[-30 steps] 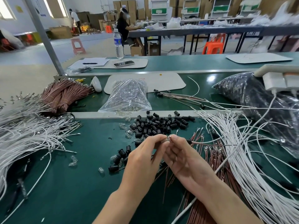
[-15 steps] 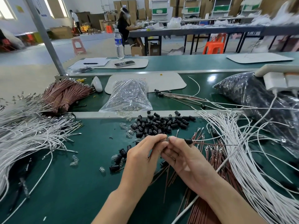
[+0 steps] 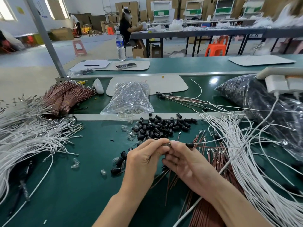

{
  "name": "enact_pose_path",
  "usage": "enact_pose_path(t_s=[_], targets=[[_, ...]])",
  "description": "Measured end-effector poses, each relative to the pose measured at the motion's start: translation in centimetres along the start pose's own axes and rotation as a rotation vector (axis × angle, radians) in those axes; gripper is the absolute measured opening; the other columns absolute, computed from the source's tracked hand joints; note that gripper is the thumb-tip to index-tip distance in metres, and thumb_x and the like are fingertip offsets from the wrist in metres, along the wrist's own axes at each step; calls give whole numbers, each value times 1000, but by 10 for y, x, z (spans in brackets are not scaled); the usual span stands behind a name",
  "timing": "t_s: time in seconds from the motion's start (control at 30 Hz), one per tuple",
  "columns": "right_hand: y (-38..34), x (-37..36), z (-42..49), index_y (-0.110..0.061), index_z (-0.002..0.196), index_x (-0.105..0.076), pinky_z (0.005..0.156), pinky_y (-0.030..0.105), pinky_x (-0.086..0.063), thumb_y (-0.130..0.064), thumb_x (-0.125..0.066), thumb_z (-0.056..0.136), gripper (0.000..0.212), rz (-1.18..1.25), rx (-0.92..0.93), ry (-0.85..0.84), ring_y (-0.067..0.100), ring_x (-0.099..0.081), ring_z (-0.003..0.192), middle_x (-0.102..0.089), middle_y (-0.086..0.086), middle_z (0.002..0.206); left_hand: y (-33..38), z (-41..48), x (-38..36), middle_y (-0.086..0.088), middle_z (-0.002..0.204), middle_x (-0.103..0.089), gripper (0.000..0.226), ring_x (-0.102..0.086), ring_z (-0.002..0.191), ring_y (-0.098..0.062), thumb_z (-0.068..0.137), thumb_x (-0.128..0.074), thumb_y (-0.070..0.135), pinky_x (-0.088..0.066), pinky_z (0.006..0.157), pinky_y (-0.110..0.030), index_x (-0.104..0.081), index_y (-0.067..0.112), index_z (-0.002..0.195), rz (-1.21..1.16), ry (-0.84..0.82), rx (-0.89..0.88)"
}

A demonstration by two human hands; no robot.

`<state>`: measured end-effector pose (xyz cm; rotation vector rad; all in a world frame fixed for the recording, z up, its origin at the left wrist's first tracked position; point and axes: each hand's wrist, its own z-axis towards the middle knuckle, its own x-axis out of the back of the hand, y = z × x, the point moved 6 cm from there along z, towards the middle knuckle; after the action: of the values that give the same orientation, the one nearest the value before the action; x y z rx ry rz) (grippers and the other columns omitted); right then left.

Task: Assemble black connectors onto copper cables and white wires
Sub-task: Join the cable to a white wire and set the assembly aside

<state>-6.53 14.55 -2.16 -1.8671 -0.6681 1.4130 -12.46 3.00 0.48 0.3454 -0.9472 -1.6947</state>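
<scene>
Clear plastic bag [image 3: 129, 99] holds small transparent parts; loose black connectors [image 3: 157, 126] lie before it. Left hand [image 3: 144, 161] and right hand [image 3: 188, 163] pinch one white wire [image 3: 206, 141] end, threaded connector [image 3: 190, 144] beside the fingertips.

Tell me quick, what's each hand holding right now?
Left hand: closed, pinching the small shiny part.
Right hand: closed, pinching the wire pair beside the black connector.

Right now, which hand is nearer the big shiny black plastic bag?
Right. The right hand lies left of the black plastic bag, across white wires; the left hand is farther left.
</scene>
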Motion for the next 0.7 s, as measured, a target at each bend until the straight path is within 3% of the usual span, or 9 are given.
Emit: enact_pose_path(t_s=[0.13,0.23,0.47,0.7], targets=[[0,2,1,-11,74,-71,72,29,-60,-23,-71,84,15,-15,10,-5,14,-68,68,-67,4,75,0,0,0,16,97,-72,27,-71,89,-10,91,-65,7,-54,81,-18,-76,26,108,-54,-4,38],[0,1,3,-12,73,-73,72,29,-59,-25,-72,84,17,-26,29,-2,14,-69,69,-69,4,76,6,3,0,17,98,-70,24,-70,89,-8,94,-65,12,-53,79,-16,-71,30,108,48,-4,-12],[0,0,5,-10,91,-78,72,28,-58,-35,-77,83,26,-33,16,-58,14,-69,76,-72,7,89,8,3,0,21,103,-64,13,-66,93,-3,99,-61,25,-47,80,-9,-66,29,111,197,-17,-71],[-5,7,6,-12,81,-79,67,24,-58,-32,-78,81,19,-105,49,-2,12,-70,71,-72,5,80,9,4,1,21,102,-63,20,-66,95,-2,96,-61,38,-51,83,-14,-62,33,115,236,-96,-70]])
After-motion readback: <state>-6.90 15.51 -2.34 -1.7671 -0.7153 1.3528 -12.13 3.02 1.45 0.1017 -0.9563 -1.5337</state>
